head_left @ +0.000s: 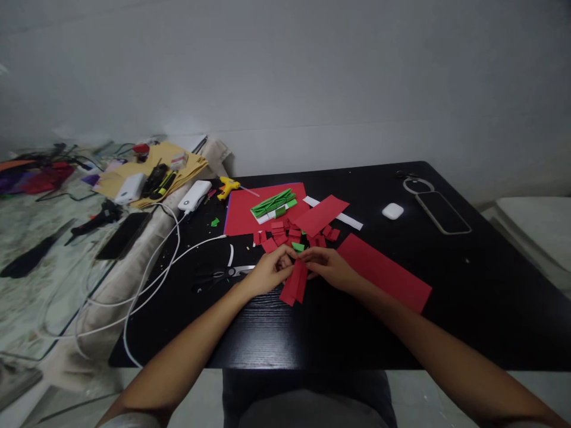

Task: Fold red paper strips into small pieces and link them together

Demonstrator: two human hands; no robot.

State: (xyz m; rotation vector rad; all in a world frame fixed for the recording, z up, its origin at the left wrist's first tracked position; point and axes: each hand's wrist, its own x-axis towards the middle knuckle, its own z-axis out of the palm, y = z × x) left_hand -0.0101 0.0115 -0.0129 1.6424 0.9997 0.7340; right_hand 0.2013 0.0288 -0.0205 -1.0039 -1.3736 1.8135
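Both hands meet over the front middle of the black table [357, 333]. My left hand [273, 271] is closed on the upper left edge of a folded red paper strip [295, 285]. Against the strip's upper right edge, the fingers of my right hand [328, 266] are pinched. The strip's lower end spreads into two flaps toward me. Just beyond my fingertips lie a small green paper piece [298, 246] and a heap of small folded red paper pieces [279, 229]. A larger red paper sheet [386, 273] lies partly under my right forearm.
Black-handled scissors [229, 272] lie left of my left hand. Behind the heap are a red sheet [243, 214], a green folded-paper bundle [273, 203] and a yellow glue gun [228, 186]. White cables [176, 261] cross the left side. A phone [441, 212] and white case [392, 211] lie right.
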